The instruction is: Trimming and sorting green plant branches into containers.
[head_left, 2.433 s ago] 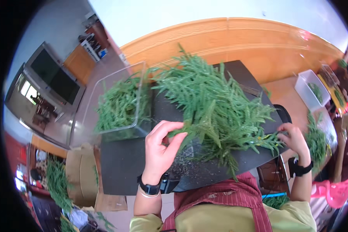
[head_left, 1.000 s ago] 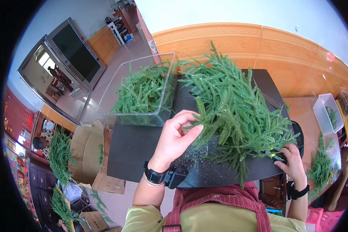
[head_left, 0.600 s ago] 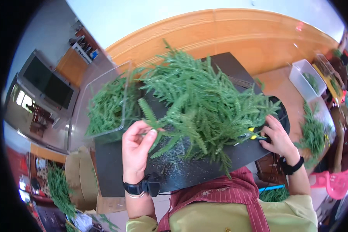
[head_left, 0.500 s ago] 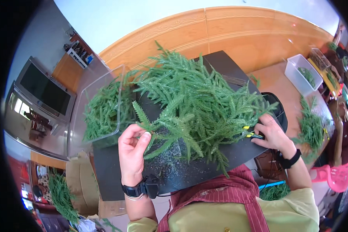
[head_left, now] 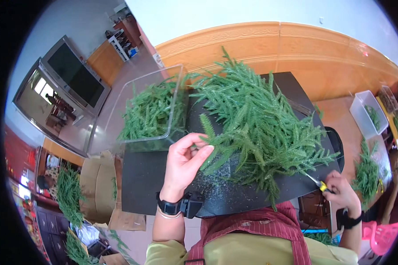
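Observation:
My left hand [head_left: 181,165] pinches a green artificial pine sprig [head_left: 207,125] between thumb and fingers. The sprig's stem end is hidden at the fingertips. Beyond and to the right, a large heap of pine branches [head_left: 261,115] covers much of the dark table [head_left: 143,181]. At the table's near right edge, my right hand [head_left: 342,194] is closed around a hand tool [head_left: 323,186] with yellow-and-black handles. Its slim silver tip points at the lower right of the heap; whether it is pliers or scissors I cannot tell.
A clear plastic bin [head_left: 174,106] full of green sprigs stands at the table's left. To the right, a second table [head_left: 336,110] holds a white bin [head_left: 362,126] and more branches [head_left: 367,170]. A cardboard box [head_left: 97,190] sits at lower left. A co-worker's arm [head_left: 391,201] shows at far right.
The view has swung left, so things sit farther right. My right hand has drawn back toward me from the heap, baring the tool's silver tip. My left hand keeps its pinch on the sprig.

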The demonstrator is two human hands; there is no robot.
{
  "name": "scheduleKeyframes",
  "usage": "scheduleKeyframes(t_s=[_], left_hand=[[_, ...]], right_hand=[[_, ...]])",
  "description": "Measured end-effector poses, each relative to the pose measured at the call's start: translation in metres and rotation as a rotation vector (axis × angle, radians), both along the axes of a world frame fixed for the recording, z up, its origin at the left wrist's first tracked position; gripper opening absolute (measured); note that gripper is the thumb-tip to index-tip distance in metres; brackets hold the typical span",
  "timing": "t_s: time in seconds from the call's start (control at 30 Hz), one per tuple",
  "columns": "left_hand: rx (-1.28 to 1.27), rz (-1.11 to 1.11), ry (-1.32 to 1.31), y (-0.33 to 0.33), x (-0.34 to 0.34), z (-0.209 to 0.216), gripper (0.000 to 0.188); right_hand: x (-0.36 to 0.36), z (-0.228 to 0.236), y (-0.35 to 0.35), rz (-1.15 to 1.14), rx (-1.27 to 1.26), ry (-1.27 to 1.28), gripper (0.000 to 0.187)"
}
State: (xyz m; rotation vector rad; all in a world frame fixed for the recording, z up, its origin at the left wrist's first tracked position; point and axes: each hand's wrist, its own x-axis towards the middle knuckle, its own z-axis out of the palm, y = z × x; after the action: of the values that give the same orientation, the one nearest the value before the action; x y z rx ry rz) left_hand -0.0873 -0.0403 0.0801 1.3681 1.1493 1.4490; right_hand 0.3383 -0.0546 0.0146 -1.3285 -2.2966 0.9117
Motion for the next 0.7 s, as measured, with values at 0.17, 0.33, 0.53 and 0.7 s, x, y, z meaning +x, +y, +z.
scheduleKeyframes(t_s=[0.17,0.33,0.53,0.7], left_hand=[[0.104,-0.028,0.140,-0.002,-0.012,-0.005,0.022],[0.371,0.184,0.357,-0.013,-0.003,0.012,0.022],[0.734,0.257,0.767,-0.022,0.008,0.019,0.023],[0.993,0.273,0.948,-0.029,0.004,0.023,0.018]], right_hand=[[0.023,0.009,-0.060,-0.133,-0.668,0.324,0.019],[0.000,0.037,-0.093,-0.322,-1.095,0.789,0.031],[-0.041,0.051,-0.082,-0.081,-1.009,0.907,0.038],[-0.119,0.073,-0.034,0.101,-0.702,0.762,0.042]])
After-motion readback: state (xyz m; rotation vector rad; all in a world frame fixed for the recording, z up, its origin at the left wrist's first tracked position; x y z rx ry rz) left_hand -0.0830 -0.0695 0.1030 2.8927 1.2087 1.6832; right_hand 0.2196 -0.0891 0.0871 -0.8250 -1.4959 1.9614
